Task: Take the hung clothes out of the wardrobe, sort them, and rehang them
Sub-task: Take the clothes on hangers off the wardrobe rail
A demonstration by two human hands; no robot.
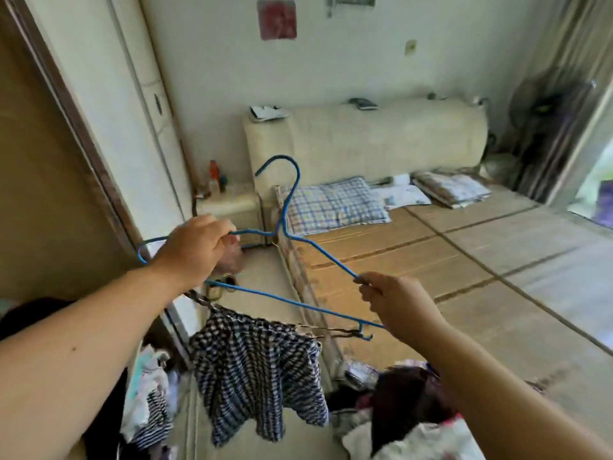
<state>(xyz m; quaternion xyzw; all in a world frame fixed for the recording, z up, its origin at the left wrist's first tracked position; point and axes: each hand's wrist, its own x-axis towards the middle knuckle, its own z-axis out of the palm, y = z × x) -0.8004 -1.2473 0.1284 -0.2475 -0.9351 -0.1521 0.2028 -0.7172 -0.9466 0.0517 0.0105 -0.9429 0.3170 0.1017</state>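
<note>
I hold a blue wire hanger (288,227) in the air in front of me, hook up. My left hand (195,250) grips its left shoulder. My right hand (394,303) pinches its right arm near the end. Below the hanger a dark checked garment (255,370) hangs from a second, dark hanger (318,330) that also seems held by my left hand; that grip is hidden. More clothes lie in a heap (408,413) on the bed's near edge at the lower right, and striped and pale clothes (149,403) at the lower left.
The wardrobe's brown door frame (76,121) runs along the left. A bed with a bamboo mat (464,260), a checked pillow (335,204) and folded bedding (451,187) fills the right. A small bedside table (232,200) stands by the headboard. A fan (544,107) stands in the far right corner.
</note>
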